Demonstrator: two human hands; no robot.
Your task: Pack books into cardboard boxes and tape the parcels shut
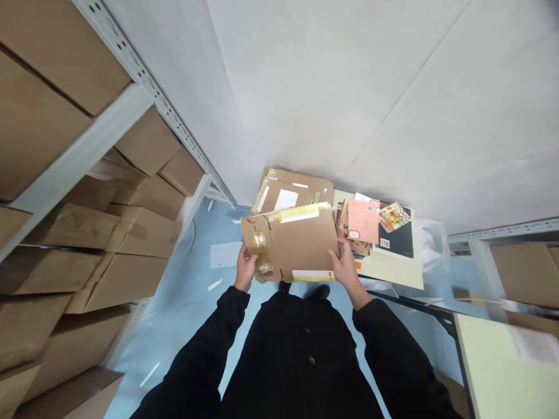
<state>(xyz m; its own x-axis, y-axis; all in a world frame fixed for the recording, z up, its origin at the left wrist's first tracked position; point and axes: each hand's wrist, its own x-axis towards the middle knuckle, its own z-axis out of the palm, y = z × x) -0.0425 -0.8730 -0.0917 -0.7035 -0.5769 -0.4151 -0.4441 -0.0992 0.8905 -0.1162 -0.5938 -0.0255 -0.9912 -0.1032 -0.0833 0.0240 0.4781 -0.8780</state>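
Note:
Between my hands is a flattened cardboard box [305,241], with shiny tape near its left end and yellow-and-white strips along its long edges. My left hand [245,269] grips its lower left corner, thumb on top. At the right edge my right hand [345,265] pinches it, thumb on the upper face and fingers partly hidden below. Just beyond lie more flattened cardboard boxes [299,185] against the wall, with white labels on them. Close to my right hand, a pile of books, topped by a pink book [363,220], rests on a pale table [393,272].
Shelving [82,151] full of cardboard cartons [126,288] rises on my left. A pale wall [314,87] stands ahead. Scraps of paper [225,255] lie on the blue floor [174,314]. At right are a clear plastic bag [431,247] and another pale tabletop [493,372].

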